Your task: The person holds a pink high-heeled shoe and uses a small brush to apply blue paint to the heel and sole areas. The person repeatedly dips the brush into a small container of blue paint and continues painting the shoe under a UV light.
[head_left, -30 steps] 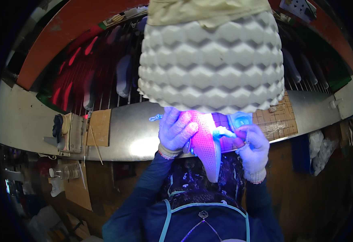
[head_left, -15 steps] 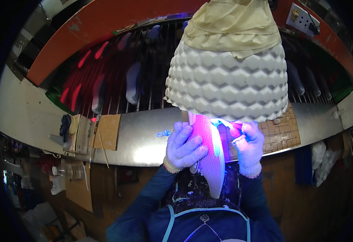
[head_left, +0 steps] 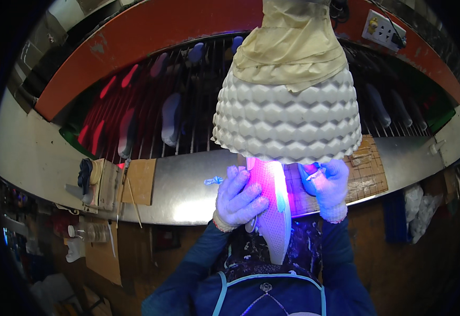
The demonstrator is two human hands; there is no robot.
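Shoe (head_left: 272, 221) with a mesh surface was in front of the person, its far end under the rim of a white ridged shade (head_left: 288, 118) and its narrow end pointing toward the person's body, above the dark patterned apron (head_left: 243, 257). Pink and blue light fell strongly upon it, and its right edge looked the brightest. The left hand (head_left: 240, 197), in a pale glove, held the shoe from the left side, with the fingers a little spread along the mesh. The right hand (head_left: 332, 184), gloved too, was apart from the shoe, its fingers bent beside a blue object (head_left: 307, 181); I could not tell whether they gripped it. Yellowish cloth (head_left: 290, 58) was wrapped around the top of the shade. On the metal bench (head_left: 175, 197) there lay a small blue knotted piece (head_left: 213, 180), a cardboard sheet (head_left: 139, 181) on the left, and a brown gridded board (head_left: 369, 171) on the right. Behind the bench, several sole-shaped pieces (head_left: 171, 120) rested on a barred rack (head_left: 148, 124).
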